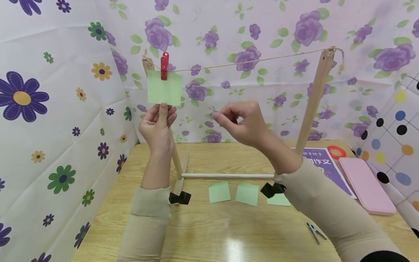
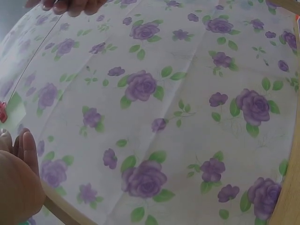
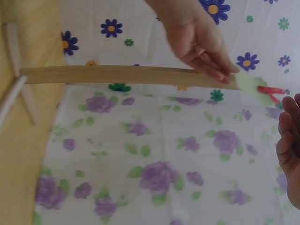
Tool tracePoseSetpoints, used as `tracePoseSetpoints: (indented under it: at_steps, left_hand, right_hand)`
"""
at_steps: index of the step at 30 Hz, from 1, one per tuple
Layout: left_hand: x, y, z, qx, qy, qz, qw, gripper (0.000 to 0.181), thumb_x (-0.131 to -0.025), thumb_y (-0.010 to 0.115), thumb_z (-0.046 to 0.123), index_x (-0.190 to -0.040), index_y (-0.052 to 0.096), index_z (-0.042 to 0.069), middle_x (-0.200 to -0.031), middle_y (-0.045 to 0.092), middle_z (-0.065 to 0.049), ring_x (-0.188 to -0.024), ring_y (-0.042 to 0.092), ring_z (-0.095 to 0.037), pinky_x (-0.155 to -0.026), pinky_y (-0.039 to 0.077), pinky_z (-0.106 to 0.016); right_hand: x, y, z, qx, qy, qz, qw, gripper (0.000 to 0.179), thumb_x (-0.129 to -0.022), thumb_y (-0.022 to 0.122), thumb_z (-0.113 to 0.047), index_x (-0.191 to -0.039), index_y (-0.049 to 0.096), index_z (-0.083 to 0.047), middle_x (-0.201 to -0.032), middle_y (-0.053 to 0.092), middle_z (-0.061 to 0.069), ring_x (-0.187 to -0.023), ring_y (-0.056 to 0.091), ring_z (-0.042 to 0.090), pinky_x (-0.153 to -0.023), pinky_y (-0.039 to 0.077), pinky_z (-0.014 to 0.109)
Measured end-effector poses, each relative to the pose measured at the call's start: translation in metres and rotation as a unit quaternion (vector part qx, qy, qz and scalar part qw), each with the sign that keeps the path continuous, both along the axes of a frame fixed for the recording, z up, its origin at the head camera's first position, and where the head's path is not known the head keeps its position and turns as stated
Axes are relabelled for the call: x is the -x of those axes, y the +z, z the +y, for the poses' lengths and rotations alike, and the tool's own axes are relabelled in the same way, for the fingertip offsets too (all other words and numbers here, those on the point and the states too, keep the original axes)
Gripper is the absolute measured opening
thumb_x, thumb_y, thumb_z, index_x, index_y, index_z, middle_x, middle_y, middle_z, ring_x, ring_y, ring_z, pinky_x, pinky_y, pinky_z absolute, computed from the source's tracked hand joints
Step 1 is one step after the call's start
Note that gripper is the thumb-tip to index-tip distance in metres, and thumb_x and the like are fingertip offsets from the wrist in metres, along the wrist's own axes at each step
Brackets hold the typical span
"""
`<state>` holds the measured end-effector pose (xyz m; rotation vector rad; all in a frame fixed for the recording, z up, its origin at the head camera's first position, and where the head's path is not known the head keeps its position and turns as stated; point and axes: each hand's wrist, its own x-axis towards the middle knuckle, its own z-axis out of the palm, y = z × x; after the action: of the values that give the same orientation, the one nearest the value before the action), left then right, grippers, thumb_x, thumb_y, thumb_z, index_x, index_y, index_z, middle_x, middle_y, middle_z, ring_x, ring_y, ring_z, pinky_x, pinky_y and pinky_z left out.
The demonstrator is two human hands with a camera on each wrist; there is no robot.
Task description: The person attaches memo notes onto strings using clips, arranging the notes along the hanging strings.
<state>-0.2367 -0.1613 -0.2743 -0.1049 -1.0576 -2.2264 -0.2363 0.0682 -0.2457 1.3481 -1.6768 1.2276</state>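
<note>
The person's two hands are raised and well apart. The left hand (image 1: 158, 125) pinches the lower edge of a pale green sticky note (image 1: 165, 91), its thumb in front of the paper and its fingers behind. The note hangs directly above this hand, its top edge gripped by a red clothespin (image 1: 164, 66) on a length of twine (image 1: 248, 62). The right hand (image 1: 245, 122), to the right of the note and below the twine, holds nothing that shows; its fingers are loosely bent, with a gap between thumb and forefinger.

The twine passes above both hands, running from a wooden post (image 1: 176, 160) partly behind the left forearm to a second wooden upright (image 1: 314, 98) to the right of the right hand. Below and between the hands, a white rod (image 1: 226, 175) crosses just above the tabletop (image 1: 203, 233). Nearer the person than the rod lie three more green notes (image 1: 247, 193) in a row, the rightmost partly hidden by the right forearm. Under that forearm is a grey clothespin (image 1: 315, 231). Beyond it, to the right, are a purple book (image 1: 327, 167), a red ring (image 1: 336, 152) and a pink case (image 1: 366, 185). Purple-rose cloth (image 1: 212, 87) hangs behind both hands
</note>
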Motion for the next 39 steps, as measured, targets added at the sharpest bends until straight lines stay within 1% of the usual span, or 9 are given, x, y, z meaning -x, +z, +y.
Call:
tracePoseSetpoints:
  at_steps: [5,10,13,15,20,26,29,32,39]
  left_hand:
    - [-0.003,-0.003,0.000,0.009,-0.008,-0.005,0.9999,0.029,-0.087,0.079,0.015,-0.104,0.070,-0.007,-0.090,0.074,-0.016,-0.078,0.075,-0.021,-0.075,0.063,-0.030]
    - [-0.008,-0.013,-0.001,0.030,-0.011,-0.030,0.9990,0.036,-0.087,0.079,0.017,-0.108,0.067,-0.010,-0.092,0.074,-0.016,-0.080,0.076,-0.022,-0.078,0.063,-0.032]
    - [-0.014,-0.024,-0.001,0.069,-0.015,-0.050,0.9963,0.033,-0.088,0.078,0.019,-0.107,0.068,-0.007,-0.094,0.075,-0.014,-0.083,0.075,-0.021,-0.081,0.062,-0.034]
    - [-0.020,-0.035,0.000,0.120,-0.017,-0.065,0.9905,0.029,-0.089,0.078,0.019,-0.105,0.069,-0.003,-0.096,0.075,-0.014,-0.085,0.075,-0.020,-0.082,0.062,-0.035]
    - [-0.035,-0.072,0.003,0.254,-0.045,-0.101,0.9610,0.029,-0.091,0.077,0.021,-0.106,0.069,-0.004,-0.099,0.074,-0.019,-0.085,0.074,-0.017,-0.082,0.062,-0.034]
    - [-0.044,-0.115,-0.002,0.347,-0.081,-0.172,0.9183,0.034,-0.094,0.075,0.027,-0.110,0.070,-0.002,-0.101,0.074,-0.012,-0.090,0.072,-0.022,-0.084,0.062,-0.030]
    - [-0.046,-0.136,-0.004,0.378,-0.090,-0.212,0.8967,0.028,-0.094,0.076,0.027,-0.109,0.073,0.004,-0.103,0.073,-0.008,-0.092,0.070,-0.024,-0.082,0.061,-0.026]
    - [-0.048,-0.159,-0.004,0.400,-0.097,-0.246,0.8776,0.022,-0.094,0.076,0.026,-0.108,0.074,0.009,-0.105,0.073,-0.004,-0.097,0.069,-0.022,-0.083,0.060,-0.024]
    - [-0.053,-0.212,0.000,0.427,-0.126,-0.292,0.8466,0.033,-0.094,0.075,0.023,-0.119,0.069,0.002,-0.114,0.070,-0.007,-0.105,0.066,-0.022,-0.093,0.057,-0.030]
  right_hand:
    - [-0.005,-0.043,0.026,-0.015,-0.002,-0.064,0.9979,0.025,-0.095,0.068,-0.016,-0.071,0.068,-0.008,-0.063,0.062,-0.005,-0.049,0.043,0.008,-0.045,0.036,0.022]
    - [-0.017,-0.078,0.052,-0.040,-0.039,-0.129,0.9900,0.016,-0.094,0.069,-0.007,-0.079,0.071,-0.011,-0.067,0.065,-0.006,-0.052,0.051,0.008,-0.047,0.041,0.020]
    - [-0.025,-0.094,0.067,-0.054,-0.083,-0.167,0.9809,0.012,-0.092,0.070,-0.002,-0.085,0.074,-0.011,-0.070,0.067,-0.004,-0.056,0.058,0.009,-0.048,0.046,0.021]
    - [-0.029,-0.102,0.078,-0.056,-0.106,-0.184,0.9756,0.012,-0.091,0.071,0.000,-0.088,0.075,-0.011,-0.072,0.069,-0.003,-0.057,0.060,0.011,-0.049,0.048,0.021]
    - [-0.040,-0.123,0.107,-0.037,-0.139,-0.204,0.9685,0.018,-0.086,0.072,0.008,-0.087,0.076,-0.010,-0.071,0.071,-0.001,-0.058,0.065,0.014,-0.044,0.046,0.019]
    - [-0.058,-0.134,0.138,-0.016,-0.185,-0.217,0.9585,0.020,-0.083,0.068,0.017,-0.083,0.072,-0.002,-0.068,0.068,-0.006,-0.056,0.061,0.002,-0.045,0.047,0.016]
    - [-0.069,-0.135,0.149,-0.010,-0.190,-0.226,0.9554,0.017,-0.084,0.065,0.018,-0.082,0.071,0.002,-0.068,0.067,-0.008,-0.056,0.060,0.000,-0.045,0.047,0.015]
    - [-0.070,-0.149,0.166,-0.020,-0.201,-0.246,0.9479,0.017,-0.088,0.065,0.015,-0.084,0.072,0.000,-0.071,0.068,-0.009,-0.058,0.061,0.002,-0.048,0.050,0.015]
    - [-0.074,-0.192,0.207,-0.032,-0.265,-0.317,0.9103,0.013,-0.095,0.067,0.003,-0.087,0.073,-0.006,-0.072,0.068,-0.008,-0.062,0.063,0.006,-0.050,0.050,0.016]
